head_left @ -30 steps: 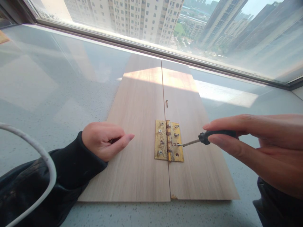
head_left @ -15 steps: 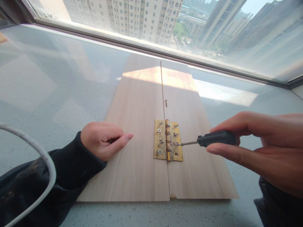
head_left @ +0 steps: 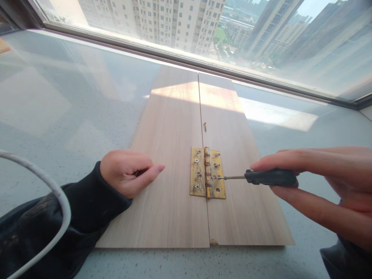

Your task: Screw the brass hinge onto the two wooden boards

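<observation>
Presently, right hand (head_left: 325, 186) fingers pinch the screwdriver (head_left: 261, 177), tip on a hinge (head_left: 207, 173) screw; left hand (head_left: 128, 172), fingers curled together, rests on the left board (head_left: 171, 155).

High-rise flat, likely a home: speckled stone sill (head_left: 72, 108) under a big window (head_left: 261, 35), apartment towers (head_left: 174, 23) far below outside.

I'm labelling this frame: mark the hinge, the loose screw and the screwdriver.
hinge (head_left: 198, 172), head view, on its left leaf.
loose screw (head_left: 205, 125), head view, on its shaft.
screwdriver (head_left: 270, 177), head view, on its black handle.
</observation>
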The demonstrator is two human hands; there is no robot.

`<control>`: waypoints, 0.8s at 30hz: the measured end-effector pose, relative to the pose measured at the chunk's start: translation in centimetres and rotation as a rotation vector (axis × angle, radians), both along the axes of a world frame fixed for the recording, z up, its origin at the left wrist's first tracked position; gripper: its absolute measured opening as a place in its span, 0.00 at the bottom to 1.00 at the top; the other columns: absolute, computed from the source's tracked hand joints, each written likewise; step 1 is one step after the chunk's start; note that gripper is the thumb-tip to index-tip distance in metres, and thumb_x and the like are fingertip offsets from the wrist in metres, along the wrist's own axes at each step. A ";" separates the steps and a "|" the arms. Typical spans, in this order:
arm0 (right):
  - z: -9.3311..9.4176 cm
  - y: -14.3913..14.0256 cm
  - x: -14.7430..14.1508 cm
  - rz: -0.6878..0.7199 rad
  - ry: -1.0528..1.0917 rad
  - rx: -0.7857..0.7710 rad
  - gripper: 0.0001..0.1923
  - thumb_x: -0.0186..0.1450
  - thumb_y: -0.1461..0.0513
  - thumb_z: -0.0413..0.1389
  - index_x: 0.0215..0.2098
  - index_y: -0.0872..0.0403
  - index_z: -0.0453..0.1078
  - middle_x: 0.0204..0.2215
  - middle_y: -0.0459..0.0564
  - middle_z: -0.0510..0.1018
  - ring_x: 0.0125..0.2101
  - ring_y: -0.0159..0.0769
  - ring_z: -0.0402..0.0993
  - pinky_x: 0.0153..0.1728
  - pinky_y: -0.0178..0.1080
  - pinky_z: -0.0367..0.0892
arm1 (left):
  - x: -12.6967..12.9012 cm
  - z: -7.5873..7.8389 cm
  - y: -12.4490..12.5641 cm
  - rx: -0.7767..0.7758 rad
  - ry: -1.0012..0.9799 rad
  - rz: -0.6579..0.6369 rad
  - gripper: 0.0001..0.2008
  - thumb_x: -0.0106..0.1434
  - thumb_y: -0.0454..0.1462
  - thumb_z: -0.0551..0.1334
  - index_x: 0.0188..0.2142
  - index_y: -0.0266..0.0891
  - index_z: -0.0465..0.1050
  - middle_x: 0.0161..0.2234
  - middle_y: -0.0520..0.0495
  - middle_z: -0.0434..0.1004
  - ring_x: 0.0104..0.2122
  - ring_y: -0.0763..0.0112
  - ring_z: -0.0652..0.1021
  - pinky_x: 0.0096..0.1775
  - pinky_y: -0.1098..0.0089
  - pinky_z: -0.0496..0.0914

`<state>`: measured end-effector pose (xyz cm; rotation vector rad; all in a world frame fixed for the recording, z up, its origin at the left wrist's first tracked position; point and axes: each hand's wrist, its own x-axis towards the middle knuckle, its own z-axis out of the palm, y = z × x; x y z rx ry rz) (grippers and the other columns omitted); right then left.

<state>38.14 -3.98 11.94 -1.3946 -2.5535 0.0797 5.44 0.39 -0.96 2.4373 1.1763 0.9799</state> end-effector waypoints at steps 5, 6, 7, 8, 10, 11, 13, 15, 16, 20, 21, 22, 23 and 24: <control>0.0 0.5 -0.2 -0.008 -0.014 -0.002 0.11 0.65 0.46 0.57 0.40 0.40 0.72 0.22 0.37 0.75 0.19 0.26 0.70 0.15 0.29 0.63 | 0.0 0.0 0.0 -0.006 0.008 0.002 0.24 0.67 0.40 0.58 0.15 0.37 0.59 0.16 0.57 0.52 0.19 0.77 0.55 0.23 0.72 0.53; -0.1 0.7 -0.5 -0.006 0.004 0.008 0.12 0.63 0.46 0.58 0.37 0.41 0.72 0.21 0.37 0.74 0.17 0.26 0.68 0.15 0.30 0.61 | 0.0 0.0 0.0 -0.006 0.010 0.005 0.24 0.67 0.40 0.57 0.15 0.37 0.59 0.16 0.56 0.52 0.19 0.77 0.55 0.23 0.71 0.53; -0.3 0.9 -0.8 -0.006 0.024 0.020 0.12 0.62 0.46 0.59 0.34 0.43 0.71 0.19 0.36 0.72 0.16 0.25 0.65 0.14 0.30 0.59 | 0.0 0.0 0.0 -0.006 0.011 0.009 0.24 0.67 0.40 0.57 0.15 0.37 0.59 0.16 0.56 0.53 0.19 0.77 0.55 0.23 0.71 0.53; -0.4 1.0 -1.1 -0.007 0.035 0.029 0.13 0.62 0.47 0.60 0.31 0.45 0.70 0.18 0.36 0.70 0.15 0.24 0.63 0.14 0.31 0.57 | 0.0 -0.1 0.0 -0.005 0.011 0.010 0.24 0.67 0.40 0.57 0.15 0.38 0.60 0.16 0.56 0.53 0.19 0.77 0.56 0.24 0.71 0.53; -0.6 1.0 -1.6 -0.014 0.042 0.060 0.15 0.62 0.49 0.60 0.26 0.49 0.67 0.15 0.37 0.65 0.14 0.24 0.56 0.13 0.32 0.53 | 0.0 -0.1 0.0 -0.003 0.011 0.008 0.24 0.67 0.40 0.57 0.15 0.38 0.59 0.16 0.56 0.53 0.19 0.77 0.56 0.24 0.71 0.53; -0.7 1.0 -1.7 -0.021 0.035 0.075 0.16 0.63 0.50 0.60 0.24 0.49 0.66 0.13 0.37 0.61 0.14 0.24 0.53 0.13 0.32 0.51 | 0.0 -0.1 0.0 -0.003 0.011 0.005 0.24 0.67 0.40 0.57 0.15 0.38 0.59 0.16 0.56 0.53 0.19 0.77 0.55 0.23 0.71 0.53; -0.7 0.9 -2.0 -0.030 0.033 0.116 0.18 0.63 0.51 0.60 0.22 0.50 0.64 0.12 0.37 0.56 0.14 0.24 0.49 0.13 0.33 0.49 | 0.0 0.0 0.0 -0.005 0.012 0.000 0.24 0.67 0.40 0.57 0.15 0.38 0.58 0.15 0.56 0.52 0.19 0.77 0.55 0.23 0.71 0.53; -0.8 0.8 -2.0 -0.035 0.048 0.125 0.16 0.64 0.51 0.59 0.23 0.50 0.65 0.13 0.37 0.58 0.14 0.24 0.51 0.14 0.33 0.51 | 0.0 0.0 0.0 -0.008 0.012 0.002 0.24 0.67 0.40 0.57 0.15 0.38 0.58 0.15 0.56 0.52 0.19 0.77 0.55 0.23 0.71 0.53; -0.9 0.9 -2.0 -0.037 0.060 0.111 0.14 0.64 0.51 0.59 0.26 0.49 0.67 0.14 0.37 0.62 0.14 0.24 0.55 0.15 0.32 0.54 | 0.0 0.0 0.0 -0.008 0.013 0.005 0.24 0.67 0.40 0.57 0.15 0.38 0.58 0.15 0.56 0.52 0.19 0.77 0.55 0.23 0.71 0.53; -1.2 1.2 -1.9 -0.006 0.110 0.061 0.09 0.65 0.53 0.59 0.43 0.43 0.70 0.30 0.39 0.79 0.24 0.28 0.74 0.21 0.32 0.65 | 0.0 0.0 0.0 -0.007 0.017 0.003 0.24 0.67 0.40 0.57 0.15 0.37 0.59 0.16 0.56 0.53 0.19 0.77 0.55 0.23 0.71 0.53; -1.2 1.3 -1.9 0.016 0.118 0.047 0.09 0.65 0.53 0.59 0.44 0.42 0.71 0.32 0.38 0.80 0.26 0.28 0.75 0.23 0.32 0.67 | 0.0 0.0 0.0 -0.007 0.015 -0.001 0.23 0.67 0.39 0.57 0.15 0.37 0.59 0.16 0.56 0.53 0.19 0.77 0.55 0.23 0.71 0.53; -1.3 1.3 -1.9 0.043 0.128 0.029 0.07 0.65 0.54 0.60 0.42 0.40 0.71 0.32 0.37 0.81 0.26 0.28 0.76 0.24 0.32 0.67 | 0.0 0.1 0.0 -0.007 0.012 -0.004 0.23 0.67 0.39 0.57 0.15 0.37 0.59 0.16 0.56 0.52 0.19 0.77 0.55 0.23 0.72 0.53; -1.2 1.2 -1.9 0.053 0.137 0.015 0.04 0.65 0.54 0.60 0.39 0.40 0.71 0.30 0.35 0.80 0.25 0.28 0.75 0.23 0.32 0.67 | 0.1 0.1 0.0 -0.006 0.010 -0.005 0.23 0.67 0.39 0.58 0.15 0.37 0.59 0.16 0.56 0.52 0.19 0.77 0.55 0.23 0.72 0.53; -1.2 1.1 -1.8 0.040 0.149 0.013 0.04 0.65 0.52 0.60 0.37 0.40 0.72 0.29 0.35 0.80 0.24 0.27 0.75 0.22 0.32 0.67 | 0.1 0.2 0.0 -0.004 0.008 -0.004 0.23 0.66 0.39 0.58 0.15 0.37 0.58 0.16 0.56 0.52 0.19 0.77 0.55 0.23 0.72 0.53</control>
